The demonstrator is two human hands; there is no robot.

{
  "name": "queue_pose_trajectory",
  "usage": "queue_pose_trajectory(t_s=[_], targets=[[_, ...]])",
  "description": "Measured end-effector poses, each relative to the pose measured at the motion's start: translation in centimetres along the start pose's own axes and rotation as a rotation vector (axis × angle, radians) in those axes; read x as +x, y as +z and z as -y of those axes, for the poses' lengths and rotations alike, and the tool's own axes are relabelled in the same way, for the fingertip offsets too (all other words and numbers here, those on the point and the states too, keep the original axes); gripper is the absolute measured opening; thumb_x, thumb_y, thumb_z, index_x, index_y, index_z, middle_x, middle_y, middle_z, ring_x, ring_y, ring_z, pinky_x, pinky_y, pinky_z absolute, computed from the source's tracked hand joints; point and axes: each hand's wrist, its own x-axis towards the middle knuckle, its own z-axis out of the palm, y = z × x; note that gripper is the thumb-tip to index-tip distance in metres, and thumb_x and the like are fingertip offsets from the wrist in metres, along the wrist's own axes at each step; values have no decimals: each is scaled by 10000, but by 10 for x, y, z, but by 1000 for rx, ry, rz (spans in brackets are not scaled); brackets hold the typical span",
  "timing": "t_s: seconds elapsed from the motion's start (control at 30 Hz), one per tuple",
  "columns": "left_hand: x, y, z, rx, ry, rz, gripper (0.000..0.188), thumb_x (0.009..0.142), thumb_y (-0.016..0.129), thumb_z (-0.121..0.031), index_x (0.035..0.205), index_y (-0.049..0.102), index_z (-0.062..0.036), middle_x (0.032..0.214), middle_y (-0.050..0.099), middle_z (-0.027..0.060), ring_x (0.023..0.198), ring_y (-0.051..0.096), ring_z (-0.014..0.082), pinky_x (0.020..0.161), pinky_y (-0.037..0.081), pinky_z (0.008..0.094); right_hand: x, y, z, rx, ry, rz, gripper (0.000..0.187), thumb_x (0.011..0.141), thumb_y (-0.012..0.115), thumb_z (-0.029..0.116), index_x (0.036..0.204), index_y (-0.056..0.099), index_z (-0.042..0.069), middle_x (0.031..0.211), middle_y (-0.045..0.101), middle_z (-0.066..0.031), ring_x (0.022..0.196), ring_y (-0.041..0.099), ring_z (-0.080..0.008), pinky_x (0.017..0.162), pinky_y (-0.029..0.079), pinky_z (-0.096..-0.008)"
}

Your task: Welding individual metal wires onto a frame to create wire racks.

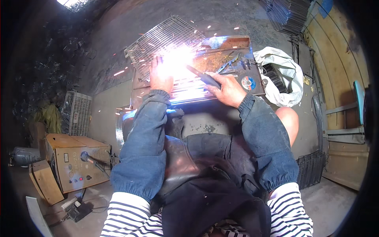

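Note:
My right hand (228,89) is closed around the black handle of a welding torch (211,80), its tip pointing up and left into a glaring white arc. My left hand (161,78) rests at the left of the arc, its visible fingers stretched forward over the work; glare washes out the thumb side. Below the glare, several bright parallel metal bars (189,90) lie across a metal worktable (138,87). Sparks fly out to the left and upward. What exactly lies at the weld point is hidden by the light.
A wire grid (167,29) leans beyond the table. On the table are blue-handled pliers (229,63) and a cutting disc (248,83). A white sack (294,75) of dark rods stands right. A welding machine (79,162) sits lower left, near a white crate (80,114).

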Motion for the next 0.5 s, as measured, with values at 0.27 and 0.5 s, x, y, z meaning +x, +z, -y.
queue_pose_trajectory(t_s=[0.27,0.5], targets=[[3,7,5,75,30,-83,500,913,558,-140,1372,513,52,1438,512,230,1376,444,383,1142,363,514,1,-3,4,31,61,44,394,893,727,227,1203,640,-1,902,701,-263,844,692,-440,738,549,-473],[3,-29,7,-318,35,23,614,799,713,-94,1359,526,75,1371,560,266,1340,472,429,1115,414,465,-5,-12,16,11,61,12,438,896,710,221,1243,618,-29,976,701,-269,910,692,-437,804,549,-444]])
